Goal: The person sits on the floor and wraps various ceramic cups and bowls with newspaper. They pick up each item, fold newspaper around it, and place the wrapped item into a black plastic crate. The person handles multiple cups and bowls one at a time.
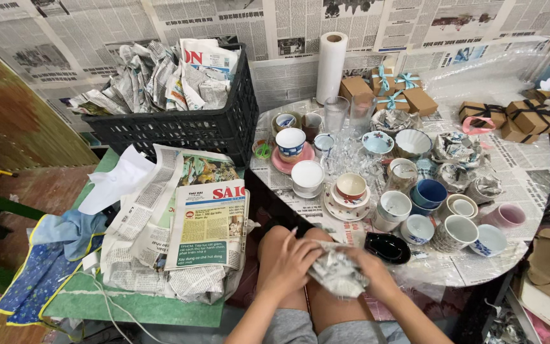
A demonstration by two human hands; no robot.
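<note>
My left hand [291, 261] and my right hand [372, 272] are both closed around a small bundle wrapped in crumpled newspaper [337, 272], held over my knees. What is inside the wrapping is hidden. Just beyond my right hand a black dish [387, 247] lies at the near edge of the round table [529, 172]. Several cups, bowls and saucers crowd that table, among them a white cup [307, 176] and a blue cup [429, 192].
A stack of newspapers [192, 229] lies on a green stand to my left. A black crate [186, 127] full of crumpled paper stands behind it. Brown ribbon-tied gift boxes [389, 92], a white paper roll [331, 64] and newspaper-wrapped bundles [456, 150] sit further back.
</note>
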